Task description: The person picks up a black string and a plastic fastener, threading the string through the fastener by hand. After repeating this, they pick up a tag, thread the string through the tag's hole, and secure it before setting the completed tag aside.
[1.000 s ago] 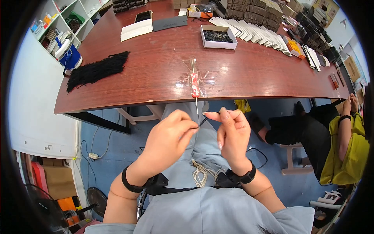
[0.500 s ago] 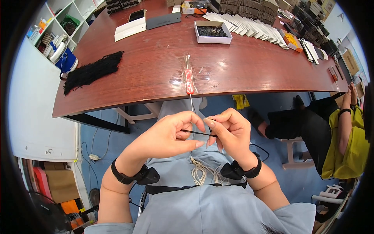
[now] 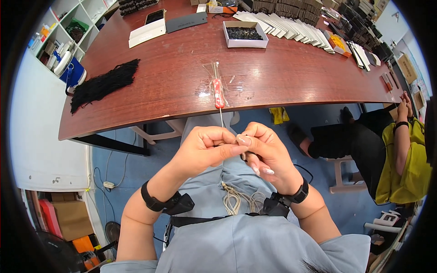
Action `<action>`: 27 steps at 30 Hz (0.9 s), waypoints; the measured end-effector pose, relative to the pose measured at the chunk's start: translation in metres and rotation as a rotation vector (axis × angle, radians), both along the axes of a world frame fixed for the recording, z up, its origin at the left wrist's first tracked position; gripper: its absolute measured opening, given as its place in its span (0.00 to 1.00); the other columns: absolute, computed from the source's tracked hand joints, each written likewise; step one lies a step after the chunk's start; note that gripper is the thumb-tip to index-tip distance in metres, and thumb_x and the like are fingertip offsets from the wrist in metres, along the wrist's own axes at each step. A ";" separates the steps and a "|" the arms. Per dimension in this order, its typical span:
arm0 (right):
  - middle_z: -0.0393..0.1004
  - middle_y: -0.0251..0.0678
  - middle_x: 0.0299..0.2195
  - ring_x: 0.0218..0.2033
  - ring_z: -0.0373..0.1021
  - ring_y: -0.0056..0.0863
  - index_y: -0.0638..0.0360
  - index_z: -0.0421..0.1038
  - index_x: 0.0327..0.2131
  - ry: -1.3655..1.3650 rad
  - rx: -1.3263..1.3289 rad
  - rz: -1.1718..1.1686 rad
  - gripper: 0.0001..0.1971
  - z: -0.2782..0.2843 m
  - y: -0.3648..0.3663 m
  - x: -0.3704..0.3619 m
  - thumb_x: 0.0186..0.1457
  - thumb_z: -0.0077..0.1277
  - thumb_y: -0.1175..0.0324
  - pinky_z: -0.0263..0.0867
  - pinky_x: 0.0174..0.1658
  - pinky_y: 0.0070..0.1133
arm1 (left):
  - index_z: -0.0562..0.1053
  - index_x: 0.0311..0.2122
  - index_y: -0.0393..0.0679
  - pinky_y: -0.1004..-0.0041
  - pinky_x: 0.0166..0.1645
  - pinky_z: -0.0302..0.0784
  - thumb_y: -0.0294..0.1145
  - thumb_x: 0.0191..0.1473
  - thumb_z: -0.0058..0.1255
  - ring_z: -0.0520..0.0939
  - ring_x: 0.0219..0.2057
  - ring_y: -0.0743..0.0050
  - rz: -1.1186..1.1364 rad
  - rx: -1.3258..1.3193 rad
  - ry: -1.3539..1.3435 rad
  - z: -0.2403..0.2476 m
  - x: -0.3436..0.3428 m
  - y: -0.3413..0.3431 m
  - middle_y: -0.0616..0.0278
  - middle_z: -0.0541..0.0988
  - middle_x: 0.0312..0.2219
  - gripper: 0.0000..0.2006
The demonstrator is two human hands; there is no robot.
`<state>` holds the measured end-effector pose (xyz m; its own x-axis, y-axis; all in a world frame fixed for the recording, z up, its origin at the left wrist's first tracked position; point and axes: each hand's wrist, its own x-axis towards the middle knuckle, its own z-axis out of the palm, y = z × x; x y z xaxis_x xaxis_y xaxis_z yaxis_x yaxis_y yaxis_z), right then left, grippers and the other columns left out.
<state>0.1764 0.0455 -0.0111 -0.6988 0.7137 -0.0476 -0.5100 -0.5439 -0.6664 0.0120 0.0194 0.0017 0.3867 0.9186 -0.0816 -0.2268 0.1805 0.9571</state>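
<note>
Just past the table's front edge, above my lap, my left hand (image 3: 202,149) and my right hand (image 3: 268,152) meet with fingertips touching. Both pinch a thin black cord (image 3: 244,157); fingers cover most of it, and only a dark bit shows below the right fingers. Right behind them is a red-handled tool (image 3: 218,93), fixed to the tabletop with clear tape. Its thin metal shaft (image 3: 221,118) sticks out over the edge toward my hands; its tip is hidden behind them. A bundle of black cords (image 3: 104,84) lies on the table at left.
The reddish wooden table (image 3: 168,82) carries a white box (image 3: 246,44) of small black pieces, a row of white cards (image 3: 291,32), a grey card (image 3: 186,22) and a phone (image 3: 155,17). A blue-and-white jug (image 3: 70,69) stands at left. At right sits a person in yellow (image 3: 407,168).
My hands have come together, and the cord stretched between them is now mostly hidden by fingers. The right hand's lower fingers have spread outward. The view has shifted slightly.
</note>
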 end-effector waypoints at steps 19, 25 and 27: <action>0.69 0.34 0.18 0.13 0.61 0.13 0.63 0.71 0.21 -0.105 0.424 0.018 0.01 0.021 0.001 0.010 0.42 0.50 0.77 0.53 0.14 0.08 | 0.68 0.31 0.40 0.85 0.12 0.42 0.32 0.51 0.40 0.49 0.09 0.91 -0.287 -0.490 -0.600 -0.012 0.002 -0.013 0.78 0.51 0.08 0.08; 0.67 0.36 0.19 0.09 0.53 0.09 0.64 0.65 0.32 -0.054 0.251 0.106 0.11 0.021 0.008 0.012 0.51 0.42 0.64 0.45 0.11 0.07 | 0.71 0.29 0.39 0.84 0.13 0.51 0.24 0.45 0.47 0.59 0.09 0.87 0.194 -0.064 0.037 0.015 0.003 -0.022 0.71 0.64 0.10 0.04; 0.67 0.37 0.19 0.09 0.51 0.08 0.63 0.63 0.34 -0.023 0.213 0.126 0.13 0.020 0.009 0.010 0.52 0.39 0.62 0.43 0.11 0.07 | 0.72 0.29 0.39 0.82 0.14 0.54 0.22 0.41 0.49 0.61 0.10 0.83 0.352 0.504 0.372 0.008 0.003 -0.020 0.67 0.66 0.11 0.06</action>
<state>0.1867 0.0547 0.0085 -0.7831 0.6170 0.0776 -0.4306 -0.4480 -0.7835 0.0150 -0.0004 0.0095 0.0900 0.9443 0.3166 0.1667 -0.3277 0.9299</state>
